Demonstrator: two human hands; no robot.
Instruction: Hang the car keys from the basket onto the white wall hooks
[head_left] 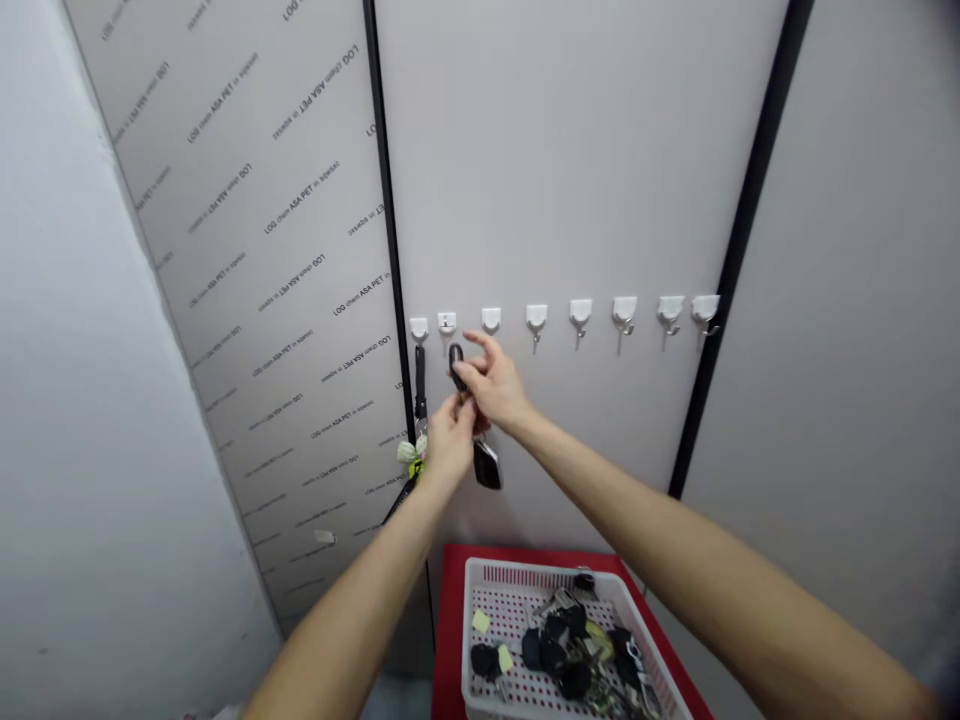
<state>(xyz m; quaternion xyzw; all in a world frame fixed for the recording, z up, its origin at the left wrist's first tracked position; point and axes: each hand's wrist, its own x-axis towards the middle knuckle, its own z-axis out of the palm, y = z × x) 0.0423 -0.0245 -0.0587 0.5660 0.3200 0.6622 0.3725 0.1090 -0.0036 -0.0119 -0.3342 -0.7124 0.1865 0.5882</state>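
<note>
Both of my hands are on a keychain with a black loop (456,366), just in front of the wall beneath the leftmost hooks. My right hand (496,385) pinches the loop between thumb and fingers, with its index finger stretched up toward the third hook (490,320). Lower down, my left hand (450,440) is closed around the keychain's middle, which the fingers mostly hide. A dark, glossy tag or fob (487,465) dangles below the hands. Just above the loop is the second white hook (447,322). A black strap keychain (420,382) with a pale green bow hangs from the first hook (418,328).
More white adhesive hooks (580,312) run in a row to the right. Below, a white perforated basket (480,572) of keys and black fobs (574,645) stands on a red surface (450,600). Black strips (739,250) divide the wall panels.
</note>
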